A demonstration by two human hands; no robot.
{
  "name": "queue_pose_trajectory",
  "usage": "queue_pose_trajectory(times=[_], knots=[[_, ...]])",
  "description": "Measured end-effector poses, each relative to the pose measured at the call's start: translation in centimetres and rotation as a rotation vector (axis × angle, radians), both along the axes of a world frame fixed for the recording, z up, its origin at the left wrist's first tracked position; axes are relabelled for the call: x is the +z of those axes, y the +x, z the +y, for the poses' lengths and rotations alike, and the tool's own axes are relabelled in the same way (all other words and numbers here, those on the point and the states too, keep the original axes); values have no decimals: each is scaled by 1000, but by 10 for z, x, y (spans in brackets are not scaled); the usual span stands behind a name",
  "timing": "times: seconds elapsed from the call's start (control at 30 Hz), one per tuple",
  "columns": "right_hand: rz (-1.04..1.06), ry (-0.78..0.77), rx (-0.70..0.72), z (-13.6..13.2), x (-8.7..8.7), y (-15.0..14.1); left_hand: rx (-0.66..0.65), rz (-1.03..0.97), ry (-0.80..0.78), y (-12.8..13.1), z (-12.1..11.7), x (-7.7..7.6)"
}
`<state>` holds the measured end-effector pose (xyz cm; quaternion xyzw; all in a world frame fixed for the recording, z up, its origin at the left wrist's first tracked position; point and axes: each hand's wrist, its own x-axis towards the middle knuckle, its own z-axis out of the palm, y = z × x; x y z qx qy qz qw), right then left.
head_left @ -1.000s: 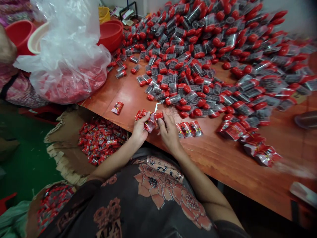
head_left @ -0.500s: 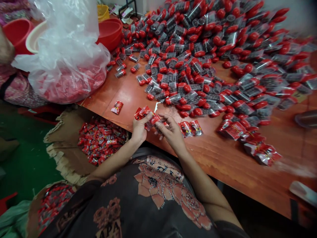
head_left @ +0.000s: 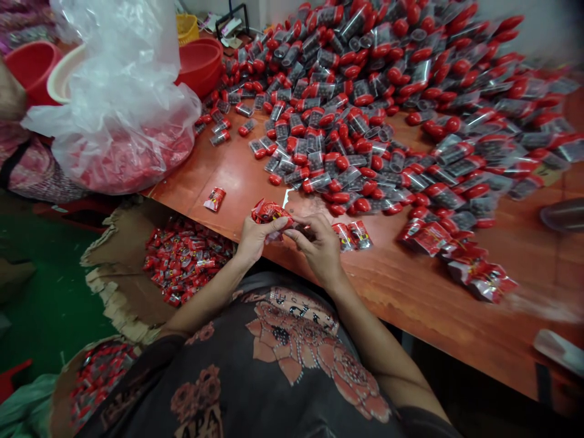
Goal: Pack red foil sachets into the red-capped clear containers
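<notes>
My left hand [head_left: 253, 236] is closed on a small bunch of red sachets [head_left: 269, 212], held just above the near edge of the orange table [head_left: 410, 298]. My right hand [head_left: 319, 242] pinches at the same bunch from the right, its fingers curled; what sits between its fingertips is too small to name. Two more red sachets [head_left: 353, 235] lie on the table right beside my right hand. A single sachet [head_left: 215, 198] lies alone to the left.
A big heap of clear tubes with red caps [head_left: 387, 103] covers the far table. A row of red sachets [head_left: 460, 261] lies at right. A clear plastic bag [head_left: 123, 103], red basins [head_left: 201, 58] and a cardboard box of sachets [head_left: 182, 258] are at left.
Both hands lifted the bunch of sachets off the table and drew it slightly nearer and leftward. The right hand's fingers curled in toward the bunch.
</notes>
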<state>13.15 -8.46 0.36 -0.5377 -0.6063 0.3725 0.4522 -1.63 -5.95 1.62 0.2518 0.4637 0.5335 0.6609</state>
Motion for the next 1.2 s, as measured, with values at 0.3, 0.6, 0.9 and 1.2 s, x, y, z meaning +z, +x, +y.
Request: queue_pose_trajectory(times=[0.3, 0.6, 0.9, 1.2], knots=[[253, -32, -60, -4, -7, -10, 29, -9, 27, 4, -6, -5], [596, -251, 43, -6, 2, -15, -28, 32, 32, -7, 2, 1], [535, -222, 41, -8, -4, -10, -51, -1, 6, -8, 3, -1], [529, -191, 13, -10, -11, -12, -98, 21, -69, 4, -2, 3]])
